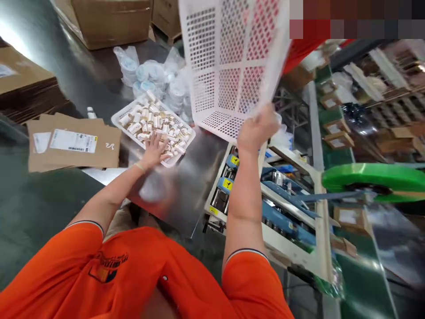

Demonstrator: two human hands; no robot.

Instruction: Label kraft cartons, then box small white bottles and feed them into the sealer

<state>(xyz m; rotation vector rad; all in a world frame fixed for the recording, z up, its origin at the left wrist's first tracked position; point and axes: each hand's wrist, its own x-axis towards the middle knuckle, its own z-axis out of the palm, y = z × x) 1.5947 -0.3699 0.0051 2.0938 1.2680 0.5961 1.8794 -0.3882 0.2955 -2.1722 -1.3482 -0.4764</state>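
A white tray (120, 116) full of small white-and-gold bottles (157, 122) lies on the metal table (186, 190). My left hand (154, 151) is spread over the tray's near side, fingers apart, touching or just above the bottles. My right hand (257, 126) is closed on the near edge of a large white perforated basket (229, 57), which is tilted up with its open side towards me. No contents show inside the basket. Behind the tray stand clear plastic bags of round items (149, 75).
Flat cardboard pieces (76, 141) with labels lie left of the tray, near more stacked cardboard (26, 84). A carton (113, 22) stands behind. At right are a taping machine (285, 212), green tape roll (375, 179), and a conveyor (361, 266) with small boxes.
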